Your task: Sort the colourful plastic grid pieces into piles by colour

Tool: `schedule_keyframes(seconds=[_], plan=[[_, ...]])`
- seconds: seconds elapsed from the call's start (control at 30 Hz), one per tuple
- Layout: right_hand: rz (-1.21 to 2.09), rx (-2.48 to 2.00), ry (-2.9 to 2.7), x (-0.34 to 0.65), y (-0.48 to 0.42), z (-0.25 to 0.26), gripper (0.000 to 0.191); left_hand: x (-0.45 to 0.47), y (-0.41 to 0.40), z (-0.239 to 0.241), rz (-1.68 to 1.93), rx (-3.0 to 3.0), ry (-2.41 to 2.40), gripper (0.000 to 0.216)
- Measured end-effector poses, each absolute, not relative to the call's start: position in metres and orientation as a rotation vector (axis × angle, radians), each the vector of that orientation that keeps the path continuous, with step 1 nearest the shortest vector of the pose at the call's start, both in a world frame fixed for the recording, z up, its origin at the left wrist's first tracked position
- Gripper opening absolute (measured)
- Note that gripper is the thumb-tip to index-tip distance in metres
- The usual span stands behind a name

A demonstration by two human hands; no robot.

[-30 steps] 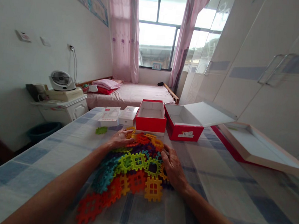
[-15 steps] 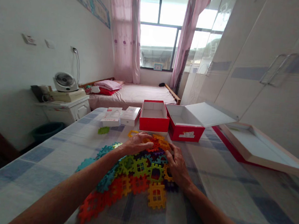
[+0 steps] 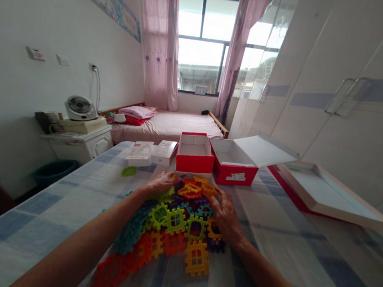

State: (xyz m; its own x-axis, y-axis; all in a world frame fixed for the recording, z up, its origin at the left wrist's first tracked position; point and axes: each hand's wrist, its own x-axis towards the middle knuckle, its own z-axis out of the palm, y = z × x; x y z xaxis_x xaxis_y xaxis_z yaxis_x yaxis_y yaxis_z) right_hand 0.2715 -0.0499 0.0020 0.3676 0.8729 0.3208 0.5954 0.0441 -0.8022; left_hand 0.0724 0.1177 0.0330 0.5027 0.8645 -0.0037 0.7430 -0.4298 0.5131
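As toothed orange plastic squares (image 3: 190, 189) are lying just below the frame's centre, the bare right hand (image 3: 227, 215) is flanking them more closely, its grip loosely spread, while the bare left hand (image 3: 161, 182) is pointing toward them from the left, its grip unclear.

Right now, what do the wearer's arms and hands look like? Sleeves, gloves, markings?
Left hand and right hand: bare, no gloves. Left forearm and right forearm: uncovered, no sleeves in frame. No watch, cables or clear markings visible; too soft to rule out rings.
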Motion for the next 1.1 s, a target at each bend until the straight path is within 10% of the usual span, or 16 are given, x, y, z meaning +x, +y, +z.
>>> schedule_keyframes(seconds=[0.37,0.73,1.1], plan=[[0.303,-1.663,-1.307,0.278,-0.049,0.001,0.050,0.119,0.063,0.052,0.399,2.300,0.663,0.059],[0.219,-1.726,-1.343,0.286,-0.047,0.003,0.056,-0.030,0.123,0.025,0.606,2.290,2.145,0.049],[0.217,-1.741,-1.351,0.284,-0.047,-0.001,0.051,-0.036,0.130,0.008,0.494,2.411,1.826,0.049]])
